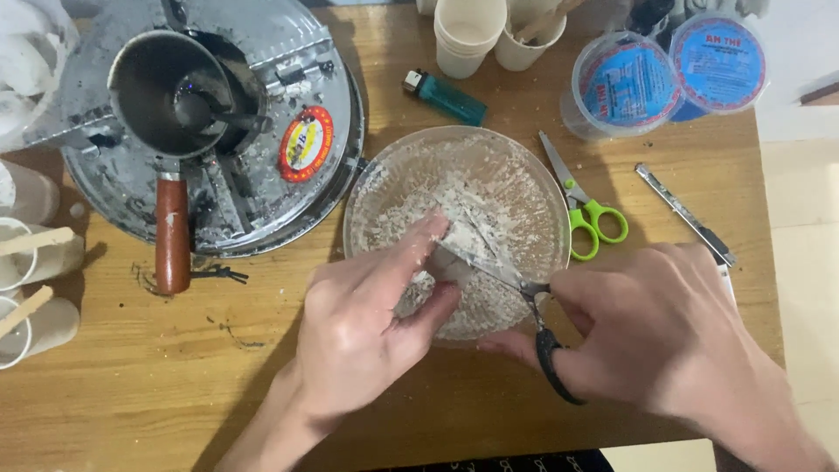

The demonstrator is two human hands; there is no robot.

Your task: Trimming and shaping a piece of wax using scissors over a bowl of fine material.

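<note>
White lump point(444, 249) of doughy stuff sits over the middle of the clear round dish point(371, 188), which stands near the centre of the wooden table point(175, 385), a little toward its near edge. The left hand point(367, 328) pinches the lump between thumb and forefinger, fingers closed on it, and holds it just above the powder that coats the dish. The right hand point(664, 336) is closed through the dark loops of a pair of black-handled scissors point(516, 293), whose blades lie partly open against the lump's right side.

As I judge it, the cut goes best with the lump kept over the dish so that crumbs fall inside, and with the left fingertips drawn back from the blade line — they sit very close to it now. Short snips would suit a soft, floury piece better than 1 long bite.

Along the left edge stand paper cups with wooden sticks point(35, 301). At the far left corner a round metal appliance point(262, 114) carries a small pan with a reddish wooden handle point(172, 234); its rim nearly touches the dish, so there is little room on that side. Toward the far edge lie a teal lighter point(446, 96) and 2 more cups point(468, 35). Right of the dish lie green-handled scissors point(581, 205), then a slim utility knife point(686, 214) — both near the right wrist. 2 lidded tubs with blue labels point(664, 74) stand at the far right corner.
</note>
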